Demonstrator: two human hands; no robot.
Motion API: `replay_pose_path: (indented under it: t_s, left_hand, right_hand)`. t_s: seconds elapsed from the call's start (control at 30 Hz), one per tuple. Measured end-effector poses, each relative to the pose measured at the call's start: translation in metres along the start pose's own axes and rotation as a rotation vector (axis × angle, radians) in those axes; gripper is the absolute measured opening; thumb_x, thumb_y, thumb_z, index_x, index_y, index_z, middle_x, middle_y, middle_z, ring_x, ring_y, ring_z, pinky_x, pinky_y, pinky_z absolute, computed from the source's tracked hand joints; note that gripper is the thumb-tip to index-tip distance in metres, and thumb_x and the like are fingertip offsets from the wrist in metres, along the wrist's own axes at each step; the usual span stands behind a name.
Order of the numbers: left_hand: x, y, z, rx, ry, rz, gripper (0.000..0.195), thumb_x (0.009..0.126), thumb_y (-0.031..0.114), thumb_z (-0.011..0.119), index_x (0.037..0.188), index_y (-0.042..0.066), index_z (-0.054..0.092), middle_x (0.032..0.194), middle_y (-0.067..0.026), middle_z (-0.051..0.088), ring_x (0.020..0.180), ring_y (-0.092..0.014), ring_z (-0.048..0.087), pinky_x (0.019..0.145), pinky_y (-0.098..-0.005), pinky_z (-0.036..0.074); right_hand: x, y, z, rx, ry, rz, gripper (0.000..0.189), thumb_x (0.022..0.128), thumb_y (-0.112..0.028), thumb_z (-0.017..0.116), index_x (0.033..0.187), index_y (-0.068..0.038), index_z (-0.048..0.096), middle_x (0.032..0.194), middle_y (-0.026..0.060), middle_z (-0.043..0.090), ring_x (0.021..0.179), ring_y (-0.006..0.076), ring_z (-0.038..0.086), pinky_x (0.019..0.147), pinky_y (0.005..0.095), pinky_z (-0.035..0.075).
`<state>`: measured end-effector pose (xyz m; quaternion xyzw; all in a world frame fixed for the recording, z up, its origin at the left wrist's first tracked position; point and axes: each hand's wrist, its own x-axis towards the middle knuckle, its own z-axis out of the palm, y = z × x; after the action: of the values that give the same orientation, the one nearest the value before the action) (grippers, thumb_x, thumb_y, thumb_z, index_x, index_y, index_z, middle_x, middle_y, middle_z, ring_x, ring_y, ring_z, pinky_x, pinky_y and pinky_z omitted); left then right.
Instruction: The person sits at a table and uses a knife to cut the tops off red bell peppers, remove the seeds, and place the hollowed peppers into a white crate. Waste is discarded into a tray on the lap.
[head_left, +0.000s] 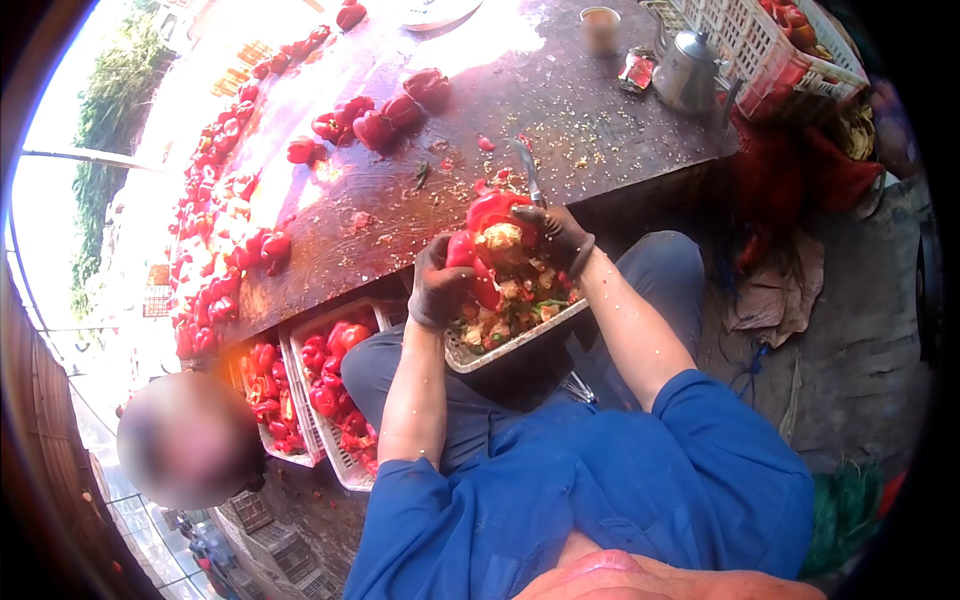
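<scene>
Both hands wear dark, wet-looking gloves. My left hand (442, 287) grips a piece of red bell pepper (471, 264), with the thumb across it. The other part of red pepper (495, 210) is in my right hand (556, 236), its pale seed core (502, 237) showing between the hands. A knife (529, 169) with a curved blade sticks up beyond my right hand, its handle mostly hidden by the fingers. Below the hands, a pale plastic crate (517, 336) holds pepper cores, seeds and green stems. Whether the two pepper parts are fully separate cannot be told.
Whole red peppers (376, 129) lie on the seed-strewn table (450, 176), with a long pile (214, 277) at its left. Crates of red pepper pieces (334, 442) stand at lower left beside another person (191, 440). A metal kettle (686, 75), cup (601, 34) and crate (802, 67) are at upper right.
</scene>
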<state>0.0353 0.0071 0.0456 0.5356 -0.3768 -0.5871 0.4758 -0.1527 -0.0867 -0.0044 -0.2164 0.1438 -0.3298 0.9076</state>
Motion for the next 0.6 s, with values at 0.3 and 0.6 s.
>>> replay_pose_path:
  t_s: [0.3, 0.6]
  left_hand:
    - [0.003, -0.016, 0.014, 0.404, -0.082, 0.242, 0.051, 0.065, -0.002, 0.071, 0.114, -0.003, 0.056, 0.100, -0.0076, 0.063, 0.091, -0.016, 0.063, 0.082, -0.0307, 0.053]
    - [0.002, -0.013, 0.037, -0.429, 0.161, 0.018, 0.045, 0.071, 0.009, 0.064, 0.114, 0.001, 0.056, 0.111, -0.0127, 0.063, 0.097, -0.025, 0.065, 0.084, -0.0378, 0.057]
  right_hand:
    - [0.001, 0.013, -0.002, 0.095, 0.192, 0.101, 0.034, 0.082, -0.026, 0.076, 0.106, -0.006, 0.063, 0.082, 0.0044, 0.064, 0.066, 0.0142, 0.063, 0.052, 0.0278, 0.051]
    - [0.010, 0.022, -0.013, -0.121, 0.445, -0.140, 0.029, 0.075, -0.018, 0.076, 0.097, -0.001, 0.067, 0.079, 0.0062, 0.067, 0.066, 0.0140, 0.064, 0.059, 0.0269, 0.053]
